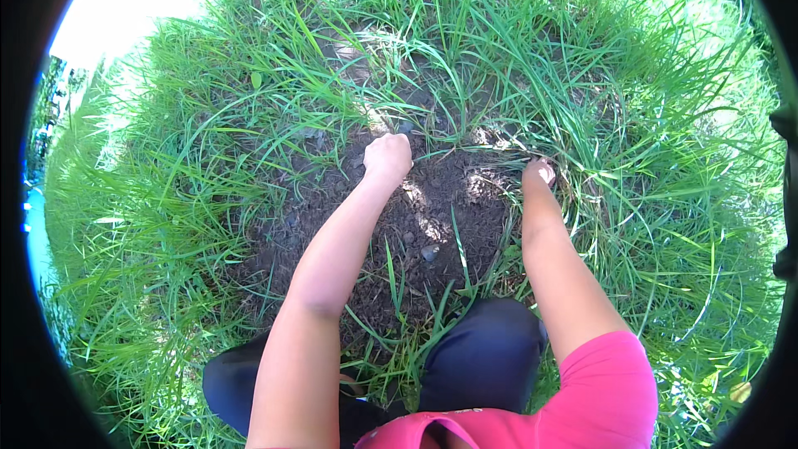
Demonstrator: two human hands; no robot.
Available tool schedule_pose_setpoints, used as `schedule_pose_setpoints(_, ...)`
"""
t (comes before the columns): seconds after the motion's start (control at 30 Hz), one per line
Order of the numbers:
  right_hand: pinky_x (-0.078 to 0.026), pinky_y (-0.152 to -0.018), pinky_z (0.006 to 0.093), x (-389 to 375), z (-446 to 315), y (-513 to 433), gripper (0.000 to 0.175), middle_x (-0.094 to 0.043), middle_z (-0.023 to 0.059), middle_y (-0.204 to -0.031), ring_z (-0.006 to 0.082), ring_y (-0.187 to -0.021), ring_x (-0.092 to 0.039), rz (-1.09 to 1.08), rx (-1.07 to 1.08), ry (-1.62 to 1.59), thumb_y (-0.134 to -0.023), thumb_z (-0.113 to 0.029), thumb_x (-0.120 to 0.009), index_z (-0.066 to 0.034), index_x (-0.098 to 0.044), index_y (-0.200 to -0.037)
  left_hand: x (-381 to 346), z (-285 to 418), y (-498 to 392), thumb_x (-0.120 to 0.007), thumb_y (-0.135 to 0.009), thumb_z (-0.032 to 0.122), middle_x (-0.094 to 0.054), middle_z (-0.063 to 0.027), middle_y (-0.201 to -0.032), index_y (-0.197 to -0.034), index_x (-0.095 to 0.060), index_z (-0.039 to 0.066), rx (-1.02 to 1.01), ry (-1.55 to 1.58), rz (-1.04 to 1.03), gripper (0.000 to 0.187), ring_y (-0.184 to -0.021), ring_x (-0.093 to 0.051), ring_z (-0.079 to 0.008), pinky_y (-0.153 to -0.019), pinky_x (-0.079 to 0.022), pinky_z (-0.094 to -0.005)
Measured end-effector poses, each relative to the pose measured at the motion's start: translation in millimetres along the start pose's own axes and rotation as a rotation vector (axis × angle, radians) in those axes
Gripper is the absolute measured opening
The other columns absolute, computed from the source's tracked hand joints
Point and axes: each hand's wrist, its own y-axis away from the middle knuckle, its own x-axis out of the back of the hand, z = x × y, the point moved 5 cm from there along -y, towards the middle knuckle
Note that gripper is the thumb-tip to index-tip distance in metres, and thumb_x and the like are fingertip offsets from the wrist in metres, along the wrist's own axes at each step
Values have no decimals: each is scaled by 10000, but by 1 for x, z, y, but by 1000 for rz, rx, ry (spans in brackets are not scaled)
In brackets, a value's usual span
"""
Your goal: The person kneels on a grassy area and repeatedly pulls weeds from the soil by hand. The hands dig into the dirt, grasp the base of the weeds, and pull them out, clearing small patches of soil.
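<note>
My left hand (388,157) is curled like a fist low over the far part of a patch of dark soil (449,196). Its palm side faces away, so whether anything is inside is hidden. Farther right, my right hand (539,173) is closed at the base of a thick clump of long green grass (576,131). Blades and pale stems stick out around its fingers, which are partly covered. Between my arms the soil is loose and crumbly, with a small grey stone (430,253) on it.
Tall grass (168,199) rings the soil on all sides. A few blades (460,243) stand or lie across the bare earth. My knee (486,349) in dark trousers is at the near edge of the patch. Bright glare washes out the upper left.
</note>
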Motion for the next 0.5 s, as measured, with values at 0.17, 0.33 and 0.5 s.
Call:
schedule_pose_setpoints(0.17, -530, -855, 481, -2, 1, -12, 529, -346, 126, -1527, 323, -1237, -545, 16, 18, 5, -934, -242, -551, -97, -440, -1430, -17, -20, 2, -747, -744, 321, -715, -168, -935, -889, -757, 111, -44, 31, -19, 255, -923, -695, -320, -816, -563, -416)
schedule_pose_setpoints(0.33, -556, -718, 529, 0, -5, -14, 472, -619, 137, -1269, 334, -1046, -654, 30, 62, 75, -876, -207, -646, -37, -569, -1309, -27, -46, 5, -685, -820, 342, -713, -148, -968, -1001, -763, 254, -172, 67, -125, 216, -930, -681, -327, -866, -542, -428)
schedule_pose_setpoints(0.5, -535, -897, 412, 9, 7, 18, 493, -569, 105, -1362, 256, -1173, -612, 28, 151, 94, -806, -251, -697, -101, -617, -1268, -13, -59, -14, -683, -833, 389, -720, -128, -980, -1037, -753, 220, -295, 25, -193, 274, -917, -687, -305, -869, -539, -415)
